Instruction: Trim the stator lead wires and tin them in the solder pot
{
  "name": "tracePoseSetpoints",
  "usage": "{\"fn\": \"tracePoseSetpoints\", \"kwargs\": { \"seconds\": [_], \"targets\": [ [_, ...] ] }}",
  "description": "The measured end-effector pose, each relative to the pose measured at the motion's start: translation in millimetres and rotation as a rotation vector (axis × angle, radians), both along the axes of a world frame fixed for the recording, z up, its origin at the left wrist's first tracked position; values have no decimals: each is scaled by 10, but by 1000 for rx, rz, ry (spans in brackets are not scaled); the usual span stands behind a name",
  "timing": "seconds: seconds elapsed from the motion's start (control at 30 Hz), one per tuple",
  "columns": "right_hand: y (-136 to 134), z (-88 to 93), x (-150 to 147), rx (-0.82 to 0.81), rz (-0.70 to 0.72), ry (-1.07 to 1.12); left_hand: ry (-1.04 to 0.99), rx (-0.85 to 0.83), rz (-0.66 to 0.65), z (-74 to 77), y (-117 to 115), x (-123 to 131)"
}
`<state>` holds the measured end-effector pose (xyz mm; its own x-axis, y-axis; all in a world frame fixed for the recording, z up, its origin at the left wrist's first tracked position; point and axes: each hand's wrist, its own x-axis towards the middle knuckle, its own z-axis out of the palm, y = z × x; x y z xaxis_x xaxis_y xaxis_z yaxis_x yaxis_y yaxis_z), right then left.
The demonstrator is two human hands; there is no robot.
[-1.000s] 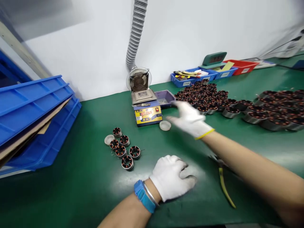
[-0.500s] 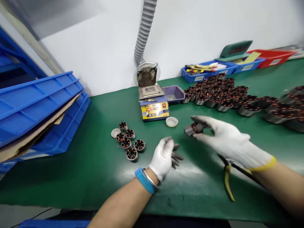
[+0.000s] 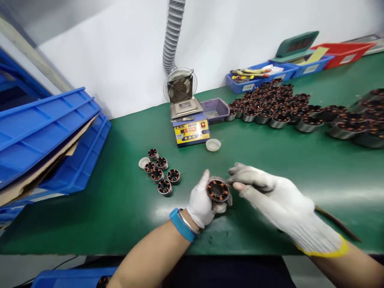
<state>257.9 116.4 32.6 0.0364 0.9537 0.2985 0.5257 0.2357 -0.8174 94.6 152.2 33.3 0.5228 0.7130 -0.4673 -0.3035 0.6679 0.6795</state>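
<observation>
My left hand (image 3: 202, 204), in a white glove, is closed around a motor stator (image 3: 218, 189), a metal ring with copper windings inside, its open face turned up toward me. My right hand (image 3: 267, 192), also gloved, is at the stator's right edge with thumb and fingers drawn together; whatever is between them is too small to make out. The bare thumb tip pokes out of the glove. Beneath the right hand a tool handle (image 3: 339, 224) shows, the rest hidden. To the left stand several small stators (image 3: 165, 187) beside a white lid (image 3: 144, 163).
A yellow-blue solder pot unit (image 3: 192, 132) sits under a grey exhaust hose (image 3: 174, 36), beside a purple tray (image 3: 214, 110) and a white dish (image 3: 213, 145). Many stators (image 3: 279, 120) fill the right rear, before blue bins (image 3: 246, 82) and a red bin (image 3: 345, 54). Blue crates (image 3: 51, 136) lean left.
The stator has passed from my right hand into my left, which has closed round it. My right hand has moved left and down beside it, covering most of the yellow-handled tool.
</observation>
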Motion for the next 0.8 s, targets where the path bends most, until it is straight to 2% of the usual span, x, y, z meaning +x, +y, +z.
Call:
{"fn": "tracePoseSetpoints", "kwargs": {
  "seconds": [0.07, 0.13, 0.23, 0.3, 0.33, 0.37, 0.47, 0.53, 0.57, 0.63, 0.73, 0.8],
  "targets": [
    [26, 101, 1, 146, 15, -116, -33, -35, -36, 44, -8, -18],
    [47, 228, 39, 343, 66, -279, -67, -41, 5, 106, -18, -53],
    [51, 442, 96, 610, 151, -454, -161, 56, 251, 158, -7, -119],
    [26, 576, 97, 655, 199, -506, -193, 88, 391, 140, 29, -153],
    [12, 632, 89, 656, 215, -522, -173, 70, 401, 121, 51, -162],
    [2, 676, 77, 653, 234, -537, -132, 27, 337, 99, 70, -167],
    [17, 729, 58, 667, 269, -546, -57, -99, -51, 54, 83, -167],
    [58, 709, 70, 670, 273, -548, -104, -53, -256, 49, 45, -167],
    [77, 690, 80, 657, 274, -552, -138, 10, -289, 53, 16, -166],
    [90, 647, 105, 639, 270, -553, -181, 142, -230, 63, -41, -157],
    [18, 577, 158, 609, 241, -467, -213, 264, -57, 70, -90, -124],
    [-67, 515, 228, 502, 64, -291, -214, 304, -1, 66, -87, -105]
  ]
}}
